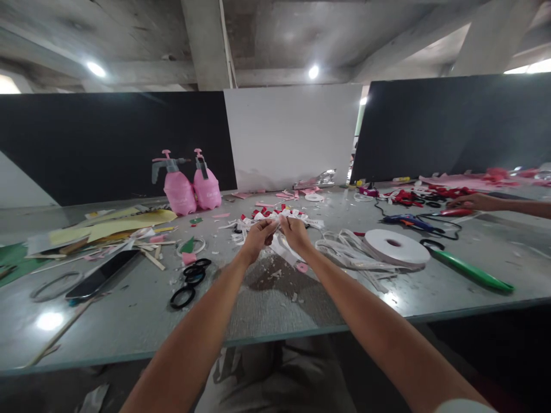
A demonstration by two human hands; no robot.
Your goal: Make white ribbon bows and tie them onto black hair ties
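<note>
My left hand (258, 238) and my right hand (296, 235) meet over the middle of the table, fingers closed in a pinch. A strip of white ribbon (283, 252) runs down from between them; the part inside the fingers is mostly hidden. Just behind the hands lies a heap of red and white ribbon pieces (262, 214), some with print on them. To the right of my right hand are loose white ribbon lengths (340, 246) and a big white ribbon roll (398, 248) lying flat. A small pink ring (302, 267) sits below my right hand.
Black-handled scissors (189, 284), a phone (103, 275) and yellow paper sheets (124, 226) lie to the left. Two pink spray bottles (179, 192) stand behind. Green-cased scissors (471, 269) and a blue glue gun (411, 222) with its cord are right, near another person's hand (471, 202).
</note>
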